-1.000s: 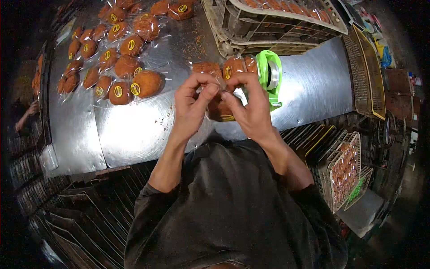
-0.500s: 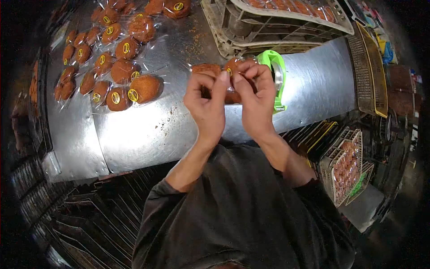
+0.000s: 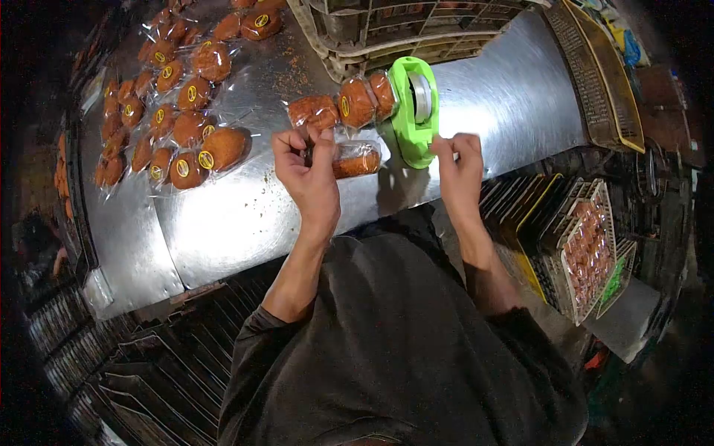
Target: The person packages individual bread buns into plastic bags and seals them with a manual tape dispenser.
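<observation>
Head view: left hand [image 3: 309, 175] grip pinching bagged bun [image 3: 355, 159]; right hand [image 3: 459, 169] fingers pinched beside tape dispenser [image 3: 413, 111].

Wrapped buns [image 3: 186, 126] crowd the steel table [image 3: 245, 215]; crates [image 3: 387, 30], probably.

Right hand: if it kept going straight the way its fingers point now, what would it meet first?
Most likely the green tape dispenser. The right hand sits just beside its base, fingers aimed up and left toward it, with nothing visible between. Depth is hard to judge from the head view.
</observation>
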